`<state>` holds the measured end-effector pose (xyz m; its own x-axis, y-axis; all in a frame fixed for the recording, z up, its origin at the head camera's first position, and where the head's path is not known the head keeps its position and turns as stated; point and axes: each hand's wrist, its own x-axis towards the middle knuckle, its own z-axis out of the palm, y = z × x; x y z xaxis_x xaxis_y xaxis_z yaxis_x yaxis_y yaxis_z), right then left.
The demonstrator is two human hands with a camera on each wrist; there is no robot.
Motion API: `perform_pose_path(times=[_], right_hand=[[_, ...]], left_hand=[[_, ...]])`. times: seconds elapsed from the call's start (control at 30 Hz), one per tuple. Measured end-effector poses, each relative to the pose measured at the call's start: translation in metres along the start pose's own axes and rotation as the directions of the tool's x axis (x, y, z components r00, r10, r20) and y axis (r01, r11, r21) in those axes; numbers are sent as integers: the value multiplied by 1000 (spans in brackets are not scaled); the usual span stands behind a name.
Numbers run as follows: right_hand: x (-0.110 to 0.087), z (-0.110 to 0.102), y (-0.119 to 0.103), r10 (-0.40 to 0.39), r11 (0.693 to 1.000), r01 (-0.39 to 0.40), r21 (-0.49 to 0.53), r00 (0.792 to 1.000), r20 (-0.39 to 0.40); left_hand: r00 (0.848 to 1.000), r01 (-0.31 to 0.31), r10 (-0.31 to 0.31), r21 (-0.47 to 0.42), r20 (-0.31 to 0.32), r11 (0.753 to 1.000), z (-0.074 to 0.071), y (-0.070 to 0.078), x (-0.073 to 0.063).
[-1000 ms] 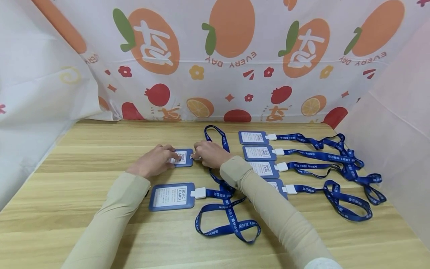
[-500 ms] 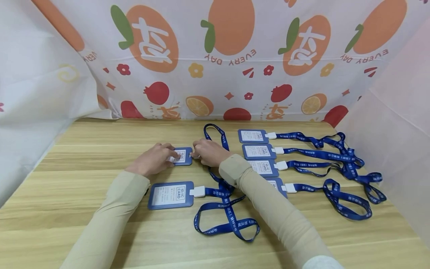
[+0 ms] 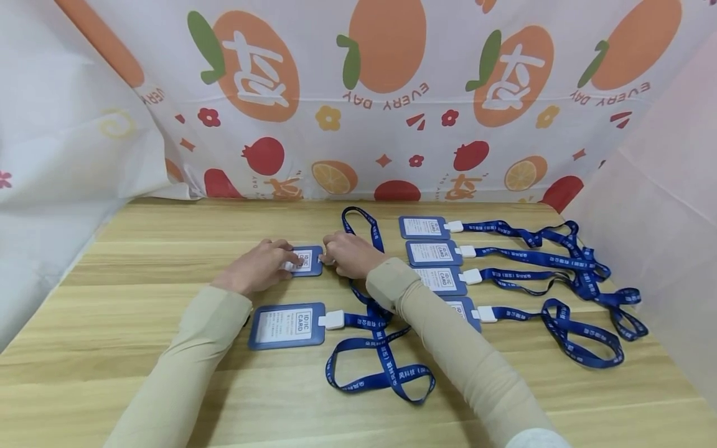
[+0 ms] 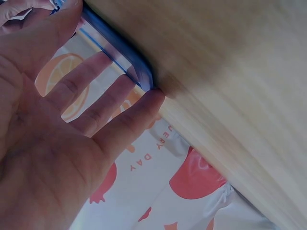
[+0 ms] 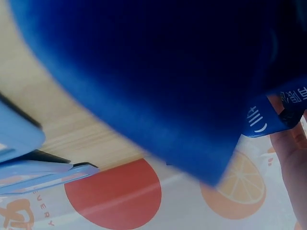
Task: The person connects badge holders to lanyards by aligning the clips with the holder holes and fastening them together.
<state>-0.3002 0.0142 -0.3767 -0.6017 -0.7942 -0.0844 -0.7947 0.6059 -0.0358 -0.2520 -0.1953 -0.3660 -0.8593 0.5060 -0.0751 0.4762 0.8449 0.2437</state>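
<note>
In the head view my left hand [image 3: 262,264] holds a blue ID badge holder [image 3: 307,260] by its left part, thumb over the printed card. The left wrist view shows the fingers [image 4: 127,122] along the edge of the holder [image 4: 136,72]. My right hand [image 3: 350,254] pinches the clip end of a blue lanyard [image 3: 374,236] right at the holder's slotted end; the clip is mostly hidden by the fingers. Up close in the right wrist view, the lanyard strap [image 5: 144,96] covers much of the picture, and part of the hand [image 5: 292,158] shows at the right.
Nearer me lies another badge holder [image 3: 287,326] joined by a white clip [image 3: 334,320] to a looped lanyard [image 3: 386,367]. Several badges with lanyards, such as the top one [image 3: 424,228], form a column at the right, partly under my right sleeve [image 3: 448,354]. A fruit-print cloth [image 3: 358,149] hangs behind the table.
Both hands stay at the badge holder and lanyard end, with only slight finger movement. The camera view shifts a little; everything else lies as before.
</note>
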Motion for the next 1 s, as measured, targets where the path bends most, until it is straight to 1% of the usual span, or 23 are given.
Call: perform_pose_path(times=[0.07,0.27,0.63,0.83,1.0], right_hand=[[0,0,0,2,1000,-2,1,1000,5],[2,-1,-2,-3,1000,3,6,1000,9],[2,-2,-2,9,1000,-9,-10,1000,11],[3,-3,-3,15,1000,-15,1,999,28],[3,-3,-3,19,1000,-19,5,999,30]], left_hand=[[1000,0,0,-2,4,1000,0,1,0],[999,26,-26,4,18,1000,-1,2,-1],[1000,21,-22,6,10,1000,0,1,1],[1000,24,-24,3,20,1000,0,1,2],[1000,24,-24,1,14,1000,1,1,3]])
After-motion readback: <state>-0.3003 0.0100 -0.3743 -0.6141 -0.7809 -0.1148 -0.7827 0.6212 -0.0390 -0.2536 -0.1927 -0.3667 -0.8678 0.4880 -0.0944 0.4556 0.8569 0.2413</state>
